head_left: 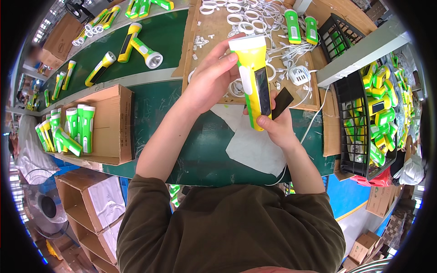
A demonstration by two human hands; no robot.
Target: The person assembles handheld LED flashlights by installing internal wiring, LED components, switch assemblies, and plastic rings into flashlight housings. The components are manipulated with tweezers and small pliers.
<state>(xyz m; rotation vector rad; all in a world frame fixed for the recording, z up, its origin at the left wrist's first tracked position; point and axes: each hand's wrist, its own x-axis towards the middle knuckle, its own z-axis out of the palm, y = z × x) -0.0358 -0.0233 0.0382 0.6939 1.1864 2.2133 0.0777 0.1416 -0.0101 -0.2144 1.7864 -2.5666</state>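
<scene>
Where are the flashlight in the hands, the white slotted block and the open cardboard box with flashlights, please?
Yellow flashlight (262, 88): head view, on the dark panel of its body.
White slotted block (299, 75): head view, on its body.
Cardboard box (125, 116): head view, on its right wall.

Green worktable (200, 159); pale grey beam (363, 54)

We can make out no word or number clearly. Toward nine o'clock, we see dark printed characters (124, 136) running in a column along the right-hand wall of the open carton (126, 116), too small for us to read. Toward ten o'clock, the brown carton (62, 40) bears faint print, and toward four o'clock we find dark marks on another cardboard box (381, 201), likewise too small and blurred to decipher.
</scene>
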